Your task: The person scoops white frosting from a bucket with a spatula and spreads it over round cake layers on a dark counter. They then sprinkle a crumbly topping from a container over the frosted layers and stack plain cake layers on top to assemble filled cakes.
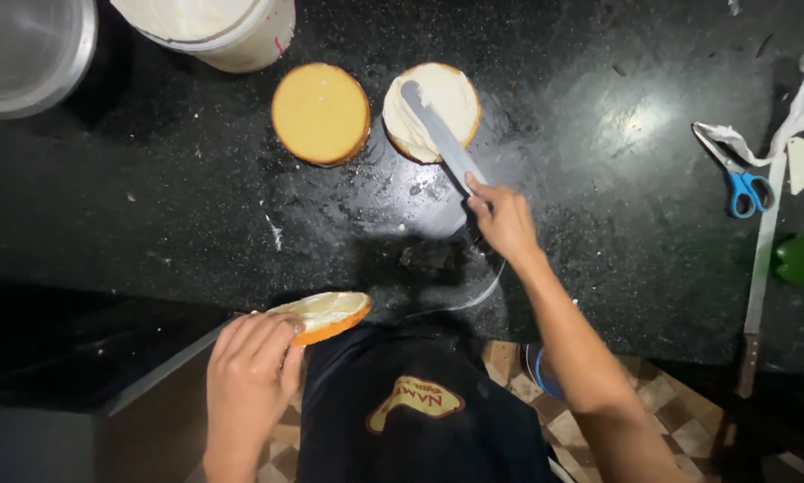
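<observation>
Right hand [502, 217] grasps long flat metal spatula [440, 134], blade angled up-left across cream-covered round sponge layer [431, 111]. Left hand [250, 376] grasps creamed sponge layer [324, 316] at black worktop [152, 197] edge.

Dark speckled stone bench [152, 206] is filling most of the view, its surface wet-looking and glossy. An overhead light is glaring off it as a white patch [639, 121] right of centre. Below the bench edge, a checkered tile floor [679, 420] in brown and cream is showing.
</observation>
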